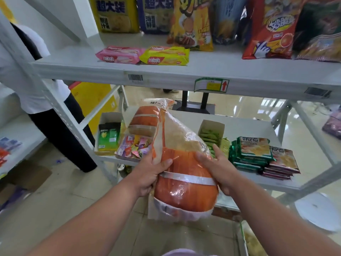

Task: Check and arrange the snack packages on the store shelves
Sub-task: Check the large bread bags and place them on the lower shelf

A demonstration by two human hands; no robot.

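I hold a large clear and orange snack bag (182, 183) in front of the lower shelf (258, 183). My left hand (150, 172) grips its left edge, thumb across the front. My right hand (217, 169) holds its right side with fingers curled round it. A second bag of the same kind (145, 119) lies on the lower shelf behind it. The upper shelf (184, 72) carries a pink Nabati pack (120, 55), a yellow Nabati pack (165, 56) and several large chip bags (191, 24) standing along the back.
On the lower shelf stand a box with a green pouch (108, 134), a box of mixed candy (135, 146), a box of green packets (210, 135) and stacked flat snack packs (262, 156). A person in white top and black trousers (55, 115) stands left by the shelf post.
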